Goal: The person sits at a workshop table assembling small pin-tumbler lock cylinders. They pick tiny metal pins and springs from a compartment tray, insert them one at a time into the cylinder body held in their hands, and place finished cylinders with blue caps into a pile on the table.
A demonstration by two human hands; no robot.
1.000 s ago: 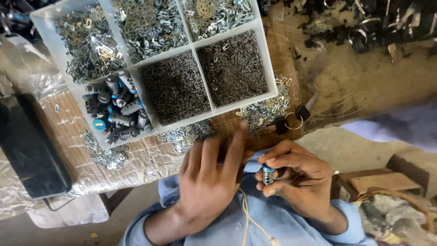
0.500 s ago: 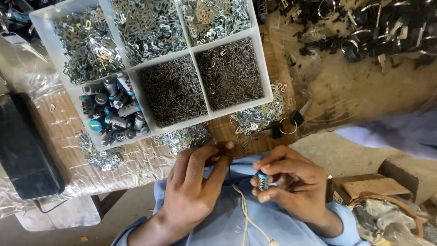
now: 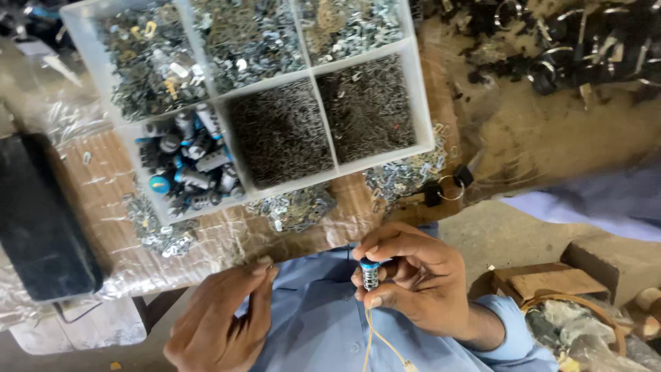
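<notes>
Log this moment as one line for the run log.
right hand: holds blue-capped cylinder | left hand: empty, fingers pinched, near table edge | compartment tray: behind, on table

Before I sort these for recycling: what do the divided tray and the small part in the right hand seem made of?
The clear divided tray looks like translucent glossy plastic. The small ribbed cylinder with a blue cap, held in the right hand, seems to be shiny metal with a plastic cap, though it is blurred.

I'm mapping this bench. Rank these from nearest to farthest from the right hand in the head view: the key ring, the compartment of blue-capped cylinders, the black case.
From the right hand:
1. Key ring, just above it at the bench edge.
2. Blue-capped cylinders, in the tray's lower-left compartment.
3. Black case, at the far left.
</notes>
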